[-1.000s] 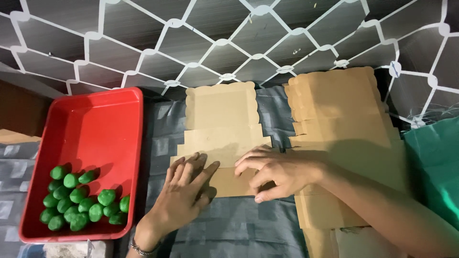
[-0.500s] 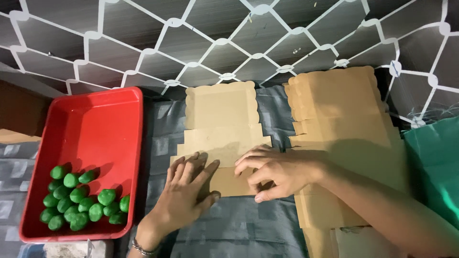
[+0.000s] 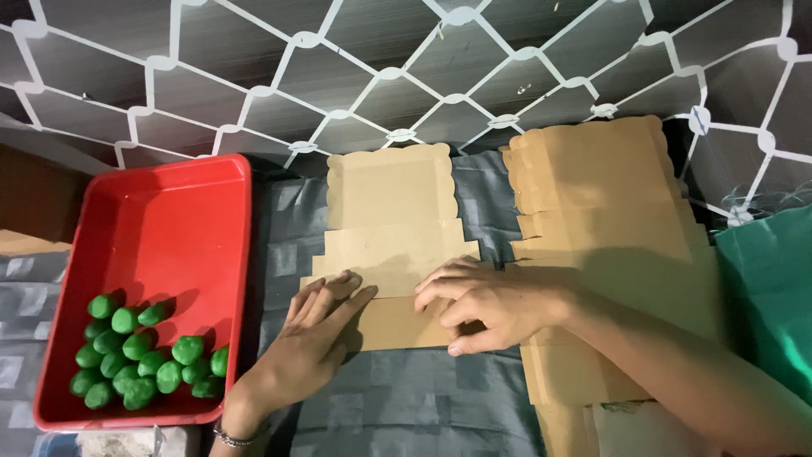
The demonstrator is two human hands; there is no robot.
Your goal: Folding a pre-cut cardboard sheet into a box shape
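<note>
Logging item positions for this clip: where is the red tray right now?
In the head view, the red tray sits at the far left on the grey cloth, left of the flat cardboard sheet under both hands, with green balls piled in its near end.

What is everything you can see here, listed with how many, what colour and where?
flat cardboard box blank: one, brown, centre of the table, under both hands
stack of cardboard blanks: one pile, brown, right of the single blank
red tray: one, red, left side
green balls: a cluster, count unclear, green, near corner of the tray
table cover: one, grey sheet, under everything
green cloth: one, green, far right edge
lattice wall: one, grey panels with white strips, behind
bracelet: one, metal, left wrist
left hand: flat on the blank's near flap
right hand: pressing the blank's right side
</note>
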